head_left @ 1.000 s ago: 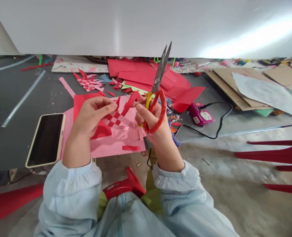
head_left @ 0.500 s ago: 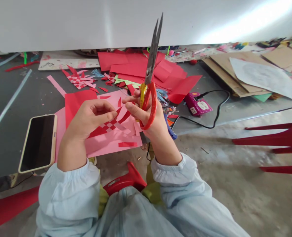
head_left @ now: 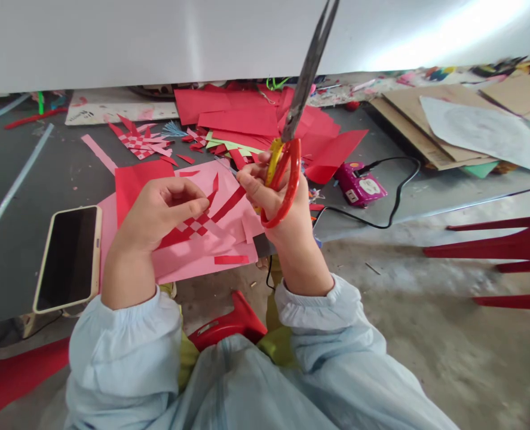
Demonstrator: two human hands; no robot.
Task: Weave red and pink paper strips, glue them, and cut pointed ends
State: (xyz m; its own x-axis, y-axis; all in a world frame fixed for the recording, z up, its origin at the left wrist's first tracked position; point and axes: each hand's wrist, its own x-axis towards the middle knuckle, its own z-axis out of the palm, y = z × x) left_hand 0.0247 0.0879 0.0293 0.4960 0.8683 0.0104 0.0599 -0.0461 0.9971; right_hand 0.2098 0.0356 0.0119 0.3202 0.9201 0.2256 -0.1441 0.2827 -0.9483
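Observation:
My left hand (head_left: 159, 209) pinches the tip of a narrow red paper strip (head_left: 214, 188). That strip belongs to a red and pink woven paper piece (head_left: 196, 226), which lies over a pink paper sheet (head_left: 188, 269). In my right hand (head_left: 285, 212) are scissors (head_left: 307, 77) with red and yellow handles, blades pointing up and away, nearly closed. The right thumb and fingertips are at the end of another red strip (head_left: 229, 204) of the woven piece; whether they grip it I cannot tell. Part of the weave is hidden behind my left hand.
A phone (head_left: 70, 257) lies at the left table edge. Behind are red paper sheets (head_left: 242, 122) and another woven piece (head_left: 140, 140). On the right are a purple box (head_left: 358, 185) with a black cable, stacked cardboard (head_left: 417, 134) and a red stool (head_left: 506, 242).
My right hand has moved right and slightly up with the scissors, whose blades now lean further right. Its fingers have drawn together near the strip's end. My left hand has hardly moved.

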